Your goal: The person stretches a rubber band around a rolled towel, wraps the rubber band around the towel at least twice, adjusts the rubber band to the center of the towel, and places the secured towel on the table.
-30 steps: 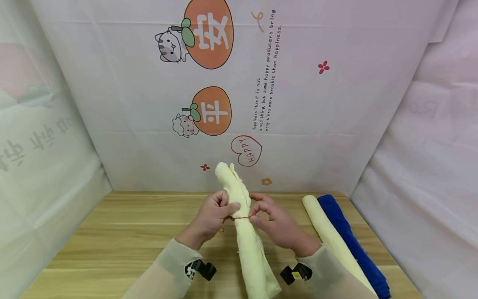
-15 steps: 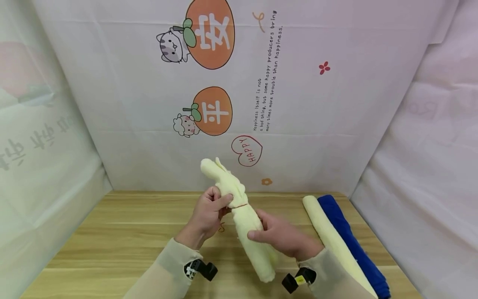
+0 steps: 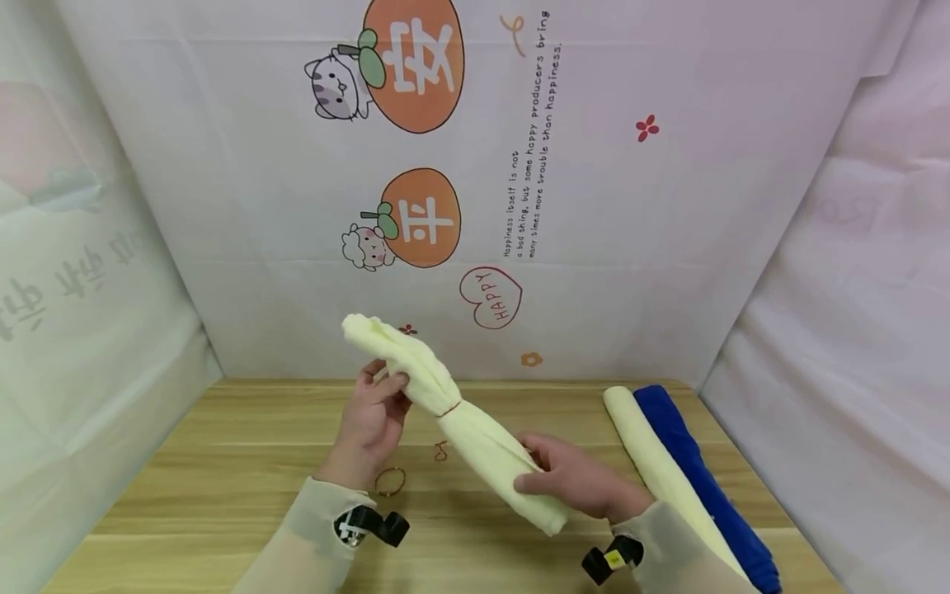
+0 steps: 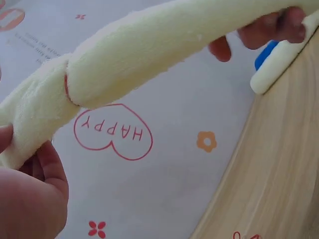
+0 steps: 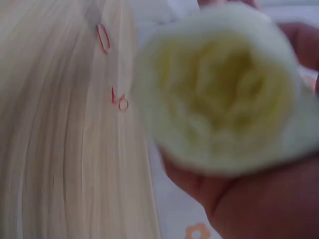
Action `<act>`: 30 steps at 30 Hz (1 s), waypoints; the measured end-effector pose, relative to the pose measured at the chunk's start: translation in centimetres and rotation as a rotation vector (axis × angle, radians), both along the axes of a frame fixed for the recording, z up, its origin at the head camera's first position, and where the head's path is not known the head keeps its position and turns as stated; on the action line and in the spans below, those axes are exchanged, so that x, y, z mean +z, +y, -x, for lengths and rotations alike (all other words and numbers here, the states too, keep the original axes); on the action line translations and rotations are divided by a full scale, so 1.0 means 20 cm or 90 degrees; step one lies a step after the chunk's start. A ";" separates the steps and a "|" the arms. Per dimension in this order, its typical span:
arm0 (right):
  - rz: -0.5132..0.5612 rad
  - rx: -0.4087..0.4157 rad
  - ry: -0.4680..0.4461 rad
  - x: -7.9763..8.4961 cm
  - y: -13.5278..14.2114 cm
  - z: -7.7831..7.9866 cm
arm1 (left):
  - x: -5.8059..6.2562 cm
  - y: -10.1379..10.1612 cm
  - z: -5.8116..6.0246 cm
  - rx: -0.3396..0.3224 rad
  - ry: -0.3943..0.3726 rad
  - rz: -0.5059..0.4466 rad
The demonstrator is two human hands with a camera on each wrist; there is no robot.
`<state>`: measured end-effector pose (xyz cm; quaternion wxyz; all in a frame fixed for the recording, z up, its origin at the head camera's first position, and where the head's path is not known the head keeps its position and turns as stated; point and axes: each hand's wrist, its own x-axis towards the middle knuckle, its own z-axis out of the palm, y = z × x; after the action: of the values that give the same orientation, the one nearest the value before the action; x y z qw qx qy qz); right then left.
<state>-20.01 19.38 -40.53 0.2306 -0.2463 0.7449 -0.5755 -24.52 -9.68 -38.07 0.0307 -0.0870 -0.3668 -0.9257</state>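
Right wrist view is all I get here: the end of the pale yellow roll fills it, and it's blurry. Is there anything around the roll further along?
Observer: Yes. In the head view, a thin red band circles the pale yellow roll near its middle.
Operator: And the left hand, where does it hold?
Observer: On the other side of the thin red band, a bit short of the far end, with the thumb on the near side.
Operator: Any other rolls about?
Observer: Two, a cream roll and a blue roll, lying side by side at the right side of the table.
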 end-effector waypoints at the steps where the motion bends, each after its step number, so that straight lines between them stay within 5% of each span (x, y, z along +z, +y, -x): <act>1: 0.009 0.007 -0.006 0.00 0.02 0.00 | 0.00 -0.02 0.00 -0.010 0.007 -0.009; 8: 0.058 -0.039 -0.023 0.01 0.15 0.05 | -0.02 -0.11 0.01 -0.101 0.035 -0.093; 14: 0.094 -0.148 -0.017 0.02 0.22 0.08 | -0.05 -0.17 0.02 -0.113 0.028 -0.143; 23: 0.357 -0.271 -0.041 -0.01 0.23 0.13 | -0.10 -0.26 0.03 -0.095 0.001 -0.115; 30: 0.464 -0.313 -0.090 -0.01 0.18 0.18 | -0.12 -0.34 0.03 -0.086 -0.067 -0.034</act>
<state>-23.71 22.95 -40.63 0.0352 -0.0875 0.5121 -0.8537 -25.15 -16.58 -40.47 -0.0488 -0.0619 -0.3366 -0.9384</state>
